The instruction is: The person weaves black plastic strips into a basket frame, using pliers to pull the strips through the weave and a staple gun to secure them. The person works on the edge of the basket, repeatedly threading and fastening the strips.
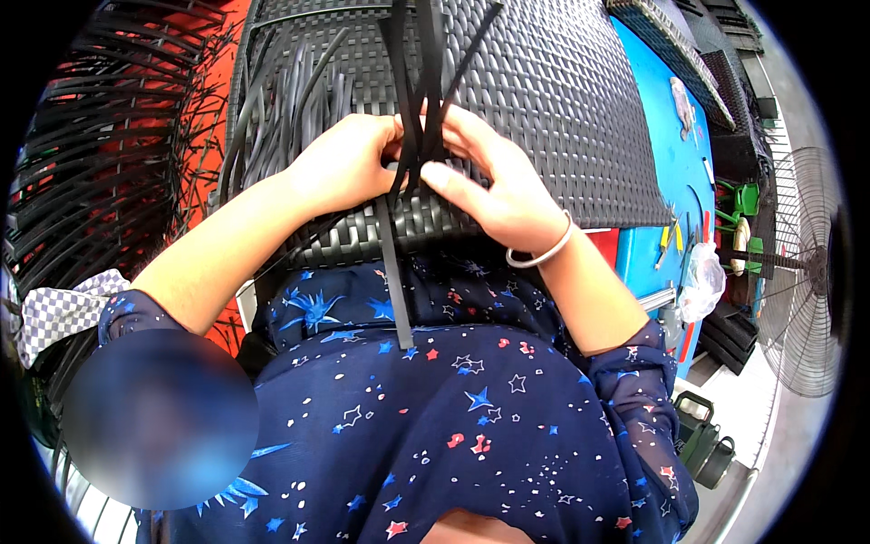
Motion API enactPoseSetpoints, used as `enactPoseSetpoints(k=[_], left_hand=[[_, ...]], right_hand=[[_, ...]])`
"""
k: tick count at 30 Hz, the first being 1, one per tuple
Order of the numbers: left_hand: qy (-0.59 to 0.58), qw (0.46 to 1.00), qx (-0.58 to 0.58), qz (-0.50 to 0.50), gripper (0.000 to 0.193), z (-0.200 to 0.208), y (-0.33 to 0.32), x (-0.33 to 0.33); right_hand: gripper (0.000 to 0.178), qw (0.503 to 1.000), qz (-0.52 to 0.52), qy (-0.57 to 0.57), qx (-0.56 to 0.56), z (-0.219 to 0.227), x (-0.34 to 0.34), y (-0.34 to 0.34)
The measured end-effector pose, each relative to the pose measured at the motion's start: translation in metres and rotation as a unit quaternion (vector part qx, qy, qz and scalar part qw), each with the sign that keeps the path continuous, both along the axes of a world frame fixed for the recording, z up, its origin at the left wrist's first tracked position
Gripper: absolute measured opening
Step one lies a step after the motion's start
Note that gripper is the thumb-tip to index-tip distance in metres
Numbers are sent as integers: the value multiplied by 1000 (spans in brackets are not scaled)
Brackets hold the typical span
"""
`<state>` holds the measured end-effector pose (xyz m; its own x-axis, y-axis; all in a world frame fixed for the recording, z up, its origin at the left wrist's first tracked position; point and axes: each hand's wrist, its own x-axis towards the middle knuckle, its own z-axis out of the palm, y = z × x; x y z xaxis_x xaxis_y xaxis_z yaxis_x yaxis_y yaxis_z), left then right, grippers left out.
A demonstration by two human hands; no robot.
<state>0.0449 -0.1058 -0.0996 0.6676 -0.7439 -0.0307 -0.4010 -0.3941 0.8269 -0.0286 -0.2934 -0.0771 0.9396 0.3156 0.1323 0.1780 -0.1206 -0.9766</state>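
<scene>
Several flat black plastic weaving strips [422,63] stand up from the near edge of a dark woven wicker panel [562,109], with one tail hanging down toward my lap. My left hand [353,161] grips them from the left, its thumb and forefinger closed around the lower part. On the other side my right hand [497,186], with a pale bangle at its wrist, has its thumb in front of the strips and its fingers curled behind. Some fingertips are hidden by the strips. More loose grey-black strip ends [294,104] lie across the panel left of my hands.
A blue table [642,258] to the right carries scissors [683,113], yellow-handled tools [669,240] and a clear plastic bag [701,283]. Beyond stands a large wire-caged fan [797,272]. At left, many black strips [118,136] lie beside a red surface [237,54] strewn with scraps.
</scene>
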Motion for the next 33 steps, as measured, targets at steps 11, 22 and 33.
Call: enactPoseSetpoints(k=[11, 22, 33], left_hand=[[-63, 997, 37, -3, 25, -4, 1, -1], [35, 995, 77, -44, 29, 7, -5, 3], [326, 931, 139, -86, 18, -4, -16, 31]], right_hand=[[43, 923, 152, -269, -231, -15, -58, 3], [35, 934, 155, -228, -226, -24, -68, 1], [39, 926, 170, -244, -233, -24, -66, 1]])
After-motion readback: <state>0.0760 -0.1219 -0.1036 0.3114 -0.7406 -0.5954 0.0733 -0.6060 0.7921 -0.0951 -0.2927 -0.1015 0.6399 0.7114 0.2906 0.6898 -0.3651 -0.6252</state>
